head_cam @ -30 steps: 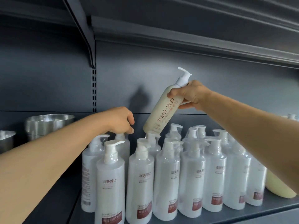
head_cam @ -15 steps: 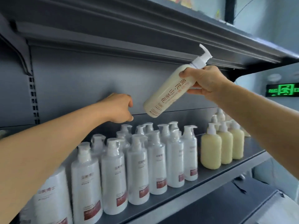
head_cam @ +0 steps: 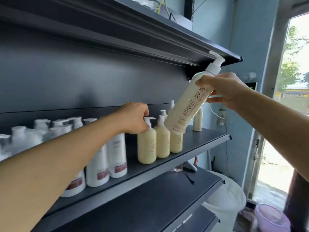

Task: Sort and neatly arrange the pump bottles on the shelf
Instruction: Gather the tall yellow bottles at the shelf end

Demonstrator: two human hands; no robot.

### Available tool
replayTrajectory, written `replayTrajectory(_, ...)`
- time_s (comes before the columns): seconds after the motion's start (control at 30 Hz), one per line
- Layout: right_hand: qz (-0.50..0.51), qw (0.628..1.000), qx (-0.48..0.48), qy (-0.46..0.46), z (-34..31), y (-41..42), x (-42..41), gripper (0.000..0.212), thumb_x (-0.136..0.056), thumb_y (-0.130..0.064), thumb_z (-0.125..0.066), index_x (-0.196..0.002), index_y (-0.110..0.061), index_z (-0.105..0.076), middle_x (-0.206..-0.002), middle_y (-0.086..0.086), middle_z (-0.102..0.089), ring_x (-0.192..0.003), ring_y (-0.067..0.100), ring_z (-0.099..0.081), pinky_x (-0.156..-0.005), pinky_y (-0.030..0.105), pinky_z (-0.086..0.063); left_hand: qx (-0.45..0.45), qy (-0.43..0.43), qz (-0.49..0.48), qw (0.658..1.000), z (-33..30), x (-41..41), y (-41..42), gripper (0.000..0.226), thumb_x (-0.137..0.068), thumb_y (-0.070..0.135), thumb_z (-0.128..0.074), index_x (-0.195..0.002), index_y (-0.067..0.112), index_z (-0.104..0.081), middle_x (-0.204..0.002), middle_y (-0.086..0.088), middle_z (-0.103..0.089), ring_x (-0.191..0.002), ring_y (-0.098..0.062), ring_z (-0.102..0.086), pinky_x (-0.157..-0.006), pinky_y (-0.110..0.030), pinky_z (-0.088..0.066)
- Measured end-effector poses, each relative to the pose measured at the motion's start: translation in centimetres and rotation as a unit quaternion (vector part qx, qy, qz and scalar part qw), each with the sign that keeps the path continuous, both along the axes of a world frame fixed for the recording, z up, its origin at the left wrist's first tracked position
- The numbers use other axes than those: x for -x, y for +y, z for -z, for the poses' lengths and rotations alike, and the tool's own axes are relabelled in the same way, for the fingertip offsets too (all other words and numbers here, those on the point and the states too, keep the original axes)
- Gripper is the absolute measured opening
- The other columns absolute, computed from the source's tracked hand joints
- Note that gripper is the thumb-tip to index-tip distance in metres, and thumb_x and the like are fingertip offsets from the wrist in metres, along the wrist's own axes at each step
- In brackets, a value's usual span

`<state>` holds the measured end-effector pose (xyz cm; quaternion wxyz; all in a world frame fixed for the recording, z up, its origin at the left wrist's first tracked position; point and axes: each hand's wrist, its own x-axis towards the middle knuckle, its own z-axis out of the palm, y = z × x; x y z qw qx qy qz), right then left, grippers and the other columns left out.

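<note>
Mid-sort: cream bottle held tilted in air by right hand, grip wrapped round it.
Left hand pinches pump of front yellow bottle on shelf; white bottles grouped, cream one unplaced.

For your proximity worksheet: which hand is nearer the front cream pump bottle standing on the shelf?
Left. The left hand is at the front cream bottle's pump; the right hand holds a tall bottle above, apart.

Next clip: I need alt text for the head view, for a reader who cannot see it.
A person's right hand holds a tall cream pump bottle tilted in the air above a dark shelf. The left hand reaches the pump of the nearest of three cream bottles, with white pump bottles standing to their left.
</note>
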<state>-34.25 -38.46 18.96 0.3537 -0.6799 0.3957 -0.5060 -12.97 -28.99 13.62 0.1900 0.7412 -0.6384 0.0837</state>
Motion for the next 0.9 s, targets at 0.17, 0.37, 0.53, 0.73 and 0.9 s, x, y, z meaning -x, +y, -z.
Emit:
replayTrajectory(0.17, 0.020, 0.999, -0.010, 0.039, 2.0, -4.8, 5.8, 0.016, -0.076, -0.021, -0.073, -0.083, -0.011, -0.063, -0.082, 0.004, -0.070, -0.074, 0.012, -0.066, -0.063, 0.024, -0.052, -0.020, 0.012, 0.003, 1.000, 2.7, 5.5, -5.0, 0.036, -0.078, 0.029, -0.067, -0.113, 0.024, -0.057, -0.111, 0.002, -0.062, -0.101, -0.020, -0.057, -0.088, -0.036, -0.050)
replayTrajectory(0.37, 0.018, 0.997, -0.020, 0.067, 4.6, -10.3, 9.5, 0.017, -0.076, -0.021, -0.074, -0.071, -0.013, -0.060, -0.079, 0.003, -0.070, -0.073, 0.012, -0.064, -0.061, 0.023, -0.049, -0.052, 0.022, -0.005, 0.998, 5.0, 9.6, -10.3, 0.037, -0.082, 0.032, -0.065, -0.117, 0.021, -0.057, -0.119, 0.003, -0.055, -0.107, -0.022, -0.055, -0.091, -0.038, -0.048)
replayTrajectory(0.53, 0.032, 0.997, -0.026, 0.068, 6.2, -15.6, 10.1, 0.020, -0.071, -0.023, -0.077, -0.082, -0.009, -0.068, -0.085, 0.005, -0.073, -0.081, 0.017, -0.068, -0.073, 0.029, -0.057, -0.067, 0.047, -0.013, 0.997, 6.4, 11.3, -14.7, 0.043, -0.082, 0.033, -0.065, -0.122, 0.026, -0.051, -0.119, 0.005, -0.055, -0.109, -0.018, -0.052, -0.091, -0.035, -0.046)
replayTrajectory(0.73, 0.049, 0.996, -0.020, 0.075, 7.3, -21.8, 9.2, 0.025, -0.068, -0.024, -0.078, -0.086, -0.009, -0.070, -0.092, 0.009, -0.073, -0.086, 0.022, -0.068, -0.076, 0.030, -0.057, -0.049, 0.069, -0.008, 0.996, 6.5, 11.4, -20.6, 0.044, -0.080, 0.032, -0.067, -0.120, 0.021, -0.052, -0.113, 0.002, -0.058, -0.108, -0.020, -0.052, -0.094, -0.038, -0.046)
replayTrajectory(0.9, 0.040, 0.994, -0.015, 0.098, 7.4, -27.0, 7.1, 0.024, -0.068, -0.023, -0.078, -0.086, -0.009, -0.070, -0.095, 0.009, -0.072, -0.093, 0.025, -0.068, -0.086, 0.038, -0.057, -0.050, 0.071, -0.007, 0.996, 6.0, 11.0, -25.7, 0.042, -0.083, 0.034, -0.064, -0.120, 0.020, -0.051, -0.117, 0.000, -0.058, -0.108, -0.021, -0.054, -0.093, -0.036, -0.047)
